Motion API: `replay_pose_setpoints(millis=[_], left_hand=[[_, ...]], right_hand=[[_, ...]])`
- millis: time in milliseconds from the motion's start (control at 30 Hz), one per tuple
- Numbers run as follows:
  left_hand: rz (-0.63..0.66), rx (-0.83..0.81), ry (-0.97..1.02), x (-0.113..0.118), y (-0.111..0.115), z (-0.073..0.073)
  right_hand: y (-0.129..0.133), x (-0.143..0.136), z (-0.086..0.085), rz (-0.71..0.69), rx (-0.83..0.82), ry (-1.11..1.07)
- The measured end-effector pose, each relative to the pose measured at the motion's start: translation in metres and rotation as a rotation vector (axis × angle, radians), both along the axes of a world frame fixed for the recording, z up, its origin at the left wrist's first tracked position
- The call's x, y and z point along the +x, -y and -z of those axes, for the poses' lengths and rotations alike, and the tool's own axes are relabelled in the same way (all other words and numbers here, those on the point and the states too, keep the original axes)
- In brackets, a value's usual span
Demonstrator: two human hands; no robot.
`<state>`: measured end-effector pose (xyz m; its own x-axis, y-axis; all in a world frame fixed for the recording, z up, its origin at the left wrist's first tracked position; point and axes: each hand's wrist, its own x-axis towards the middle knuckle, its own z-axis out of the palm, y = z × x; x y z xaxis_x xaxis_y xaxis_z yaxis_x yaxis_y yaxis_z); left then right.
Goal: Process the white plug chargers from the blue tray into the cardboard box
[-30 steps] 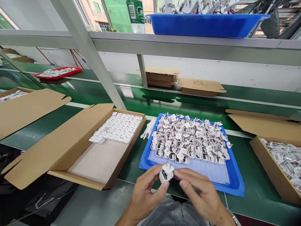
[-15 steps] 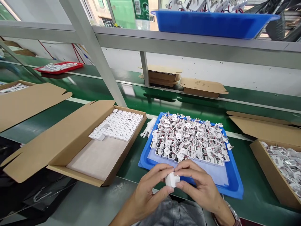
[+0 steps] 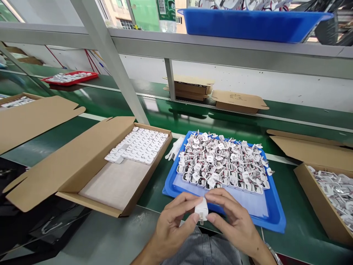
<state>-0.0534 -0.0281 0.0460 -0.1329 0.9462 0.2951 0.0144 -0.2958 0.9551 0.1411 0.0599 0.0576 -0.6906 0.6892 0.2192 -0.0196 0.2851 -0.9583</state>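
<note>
White plug unit (image 3: 201, 208) pinched betw. fingertips of L hand (image 3: 176, 221) & R hand (image 3: 235, 221), by near edge of lower blue tray (image 3: 276, 223). Prob. light, stiff; smooth plastic may slip. Grip opp. side walls; avoid loading metal prongs (image 3: 201, 220).

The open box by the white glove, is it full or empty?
Partly full. The box holds rows of white pieces in its far part; its near part shows only pale lining.

Plugs (image 3: 223, 162) in tray (image 3: 271, 222), box L (image 3: 107, 187), box R (image 3: 314, 193)
</note>
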Motion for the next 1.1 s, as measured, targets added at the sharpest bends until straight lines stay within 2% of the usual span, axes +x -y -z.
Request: replay_pose_setpoints(millis=[67, 167, 400, 500, 667, 833, 933, 1100], left_hand=[[-0.027, 0.052, -0.076, 0.002, 0.0, -0.002], [-0.049, 0.111, -0.172, 0.004, 0.002, -0.002], [-0.163, 0.202, -0.313, 0.008, 0.005, 0.007], [-0.13, 0.15, -0.327, 0.005, 0.005, 0.005], [-0.061, 0.007, -0.337, -0.001, 0.01, -0.006], [-0.083, -0.045, -0.332, -0.001, 0.014, -0.002], [-0.101, -0.02, -0.237, -0.001, 0.016, 0.002], [-0.021, -0.05, 0.128, -0.002, 0.013, 0.003]], right_hand=[[-0.001, 0.001, 0.0, -0.004, -0.131, -0.023], [0.0, 0.002, 0.001, -0.009, -0.202, -0.041], [0.006, -0.007, 0.001, 0.077, -0.047, 0.017], [0.007, -0.011, 0.007, 0.115, -0.076, 0.042], [0.009, -0.012, 0.024, 0.253, -0.048, 0.071], [0.009, -0.016, 0.036, 0.285, -0.051, 0.102], [0.009, -0.021, 0.032, 0.278, -0.062, 0.07], [0.01, -0.027, 0.018, 0.266, -0.058, 0.04]])
